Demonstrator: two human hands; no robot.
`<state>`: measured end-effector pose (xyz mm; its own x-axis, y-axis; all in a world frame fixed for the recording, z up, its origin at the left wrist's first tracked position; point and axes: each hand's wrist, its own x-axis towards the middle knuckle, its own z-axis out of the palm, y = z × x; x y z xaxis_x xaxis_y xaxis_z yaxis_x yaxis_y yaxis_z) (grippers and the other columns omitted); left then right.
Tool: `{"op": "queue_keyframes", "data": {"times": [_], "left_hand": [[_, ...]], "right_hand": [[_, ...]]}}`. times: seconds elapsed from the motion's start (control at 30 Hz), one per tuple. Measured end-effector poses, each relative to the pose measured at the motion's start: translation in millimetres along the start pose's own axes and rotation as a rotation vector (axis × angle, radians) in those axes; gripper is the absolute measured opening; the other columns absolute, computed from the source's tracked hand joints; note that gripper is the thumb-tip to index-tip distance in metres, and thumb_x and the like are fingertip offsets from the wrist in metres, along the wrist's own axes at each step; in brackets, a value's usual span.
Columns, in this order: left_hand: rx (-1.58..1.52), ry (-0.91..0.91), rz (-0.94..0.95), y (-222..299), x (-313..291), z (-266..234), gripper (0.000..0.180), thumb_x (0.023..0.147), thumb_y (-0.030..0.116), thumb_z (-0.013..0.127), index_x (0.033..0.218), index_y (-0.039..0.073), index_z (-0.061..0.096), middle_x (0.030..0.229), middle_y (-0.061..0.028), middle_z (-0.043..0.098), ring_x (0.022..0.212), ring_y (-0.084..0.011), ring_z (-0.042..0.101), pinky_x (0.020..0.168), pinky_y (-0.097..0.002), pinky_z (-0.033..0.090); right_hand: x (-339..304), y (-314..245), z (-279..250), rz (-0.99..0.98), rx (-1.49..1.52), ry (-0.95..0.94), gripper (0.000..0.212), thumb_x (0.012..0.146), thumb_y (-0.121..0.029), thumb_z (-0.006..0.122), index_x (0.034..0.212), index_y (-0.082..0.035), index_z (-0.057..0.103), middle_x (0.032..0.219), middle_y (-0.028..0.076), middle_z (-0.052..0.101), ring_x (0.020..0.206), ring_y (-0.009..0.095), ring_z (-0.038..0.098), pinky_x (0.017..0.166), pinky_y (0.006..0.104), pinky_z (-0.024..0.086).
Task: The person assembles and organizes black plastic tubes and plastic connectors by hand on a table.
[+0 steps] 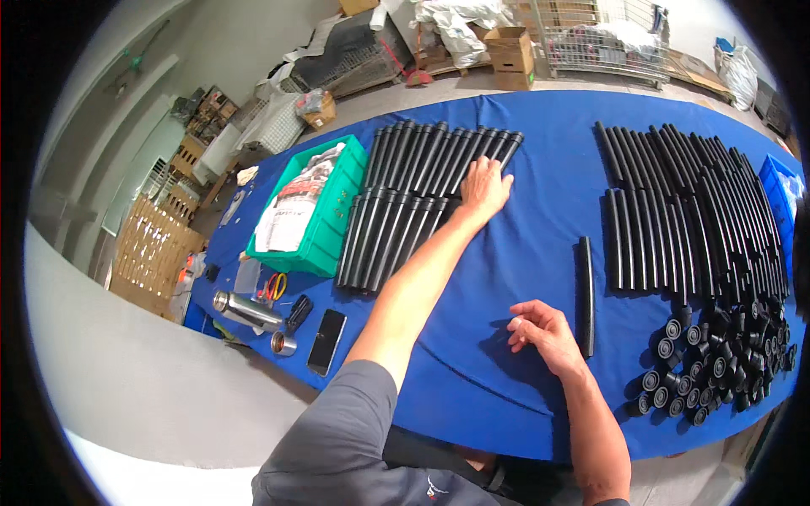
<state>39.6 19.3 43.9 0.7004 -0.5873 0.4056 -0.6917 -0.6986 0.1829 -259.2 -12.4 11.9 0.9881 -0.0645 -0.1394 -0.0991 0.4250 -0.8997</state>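
Observation:
My left hand point(484, 187) reaches to the right end of the far row of capped black tubes point(413, 156). Its fingers are stretched out and rest on or just over the last tubes; their tips partly hide the contact. A second row of capped tubes point(384, 240) lies nearer to me, left of my forearm. Over the blue cloth hovers my right hand point(544, 333), fingers loosely bent and apart, holding nothing. Just right of it, a single black tube point(586, 295) lies lengthwise on the cloth.
Many plain black tubes point(650, 240) lie in rows at the right, with a heap of black elbow-like fittings point(717, 367) nearer. A green crate point(325, 223) stands left. By it are a steel flask point(245, 310), scissors point(275, 287) and a phone point(326, 341). A blue bin point(776, 198) sits far right.

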Motion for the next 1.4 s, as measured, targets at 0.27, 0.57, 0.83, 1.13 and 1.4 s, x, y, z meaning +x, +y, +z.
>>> {"op": "queue_keyframes", "data": {"times": [0.27,0.57,0.83,1.13,1.4], "left_hand": [[-0.206,0.119,0.117,-25,-151,-77,0.030,0.087,0.022,0.068,0.107,0.001,0.067,0.113,-0.0141,0.066,0.107,-0.0325,0.062,0.094,-0.0411,0.049],[0.134,0.196,-0.096,-124,-219,-138,0.032,0.082,0.013,0.070,0.110,-0.001,0.065,0.115,-0.0175,0.063,0.108,-0.0348,0.058,0.097,-0.0435,0.046],[0.233,0.035,-0.025,-118,-214,-130,0.030,0.085,0.012,0.065,0.112,-0.001,0.067,0.123,-0.0171,0.063,0.112,-0.0331,0.056,0.097,-0.0419,0.048],[0.329,-0.048,-0.022,-129,-214,-116,0.027,0.084,0.007,0.063,0.110,-0.001,0.066,0.121,-0.0165,0.063,0.109,-0.0336,0.059,0.092,-0.0432,0.051],[0.323,0.020,0.017,-137,-220,-109,0.027,0.084,0.005,0.057,0.109,-0.001,0.064,0.125,-0.0170,0.061,0.110,-0.0334,0.059,0.091,-0.0427,0.052]], "right_hand": [[1,1,-2,-0.025,-0.058,0.007,0.034,0.093,-0.015,0.065,0.117,0.007,0.058,0.087,0.012,0.065,0.072,0.017,0.065,0.064,0.0301,0.055],[2,2,0,-0.047,-0.096,0.010,0.033,0.092,-0.015,0.065,0.115,0.007,0.059,0.087,0.011,0.065,0.071,0.016,0.065,0.064,0.0293,0.055],[2,5,-3,-0.056,-0.108,0.006,0.033,0.092,-0.014,0.065,0.116,0.008,0.059,0.087,0.010,0.065,0.072,0.016,0.065,0.065,0.0293,0.056],[2,0,-1,-0.053,-0.126,0.004,0.033,0.092,-0.013,0.064,0.116,0.009,0.059,0.089,0.012,0.065,0.073,0.017,0.065,0.065,0.0295,0.056],[1,1,1,-0.036,-0.123,0.001,0.031,0.092,-0.014,0.065,0.115,0.007,0.059,0.088,0.010,0.064,0.073,0.016,0.064,0.065,0.0299,0.056]]}}
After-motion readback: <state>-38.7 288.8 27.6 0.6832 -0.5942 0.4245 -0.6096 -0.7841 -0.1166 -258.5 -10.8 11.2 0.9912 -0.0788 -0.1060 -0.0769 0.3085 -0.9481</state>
